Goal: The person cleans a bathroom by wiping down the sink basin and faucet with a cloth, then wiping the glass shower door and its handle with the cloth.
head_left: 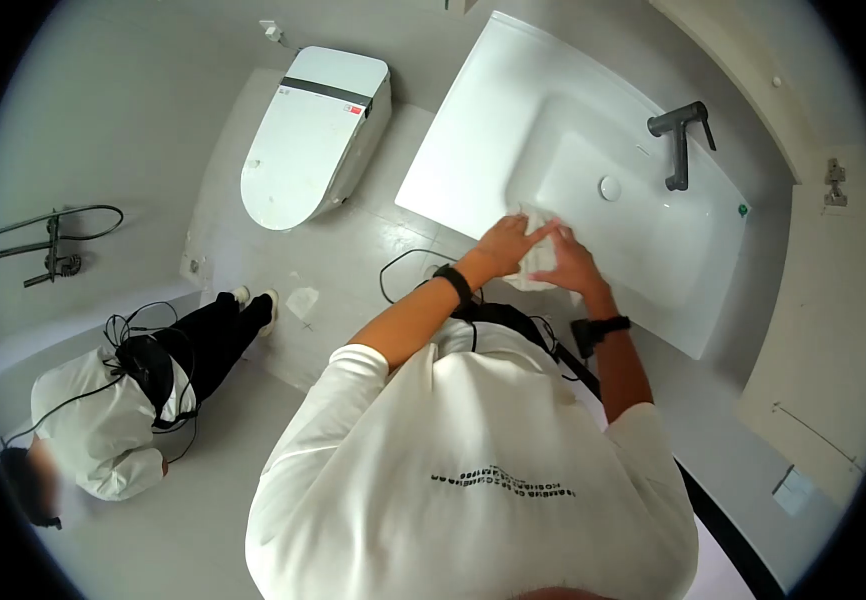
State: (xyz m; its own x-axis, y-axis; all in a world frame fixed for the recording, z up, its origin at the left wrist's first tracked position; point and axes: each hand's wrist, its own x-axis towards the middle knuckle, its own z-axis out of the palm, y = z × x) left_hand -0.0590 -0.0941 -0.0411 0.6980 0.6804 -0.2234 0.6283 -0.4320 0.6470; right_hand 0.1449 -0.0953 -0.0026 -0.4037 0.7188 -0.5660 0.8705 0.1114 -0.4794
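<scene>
Light grey floor (358, 255), toilet (303, 155) over on the left, white sink (463, 150) to the right. Pale crumpled cloth (529, 268) is bunched at the sink's near edge, and the left hand (498, 246) and right hand (573, 265) are both gripping it.

My cloth (531, 264) looks soft, crumpled and matt; the sink (483, 110) is smooth and glossy (ceramic, I'd say). The faucet (680, 145) has a matt metal look, the toilet lid (305, 150) a glossy plastic one, and my shirt (473, 425) is matt fabric.
</scene>
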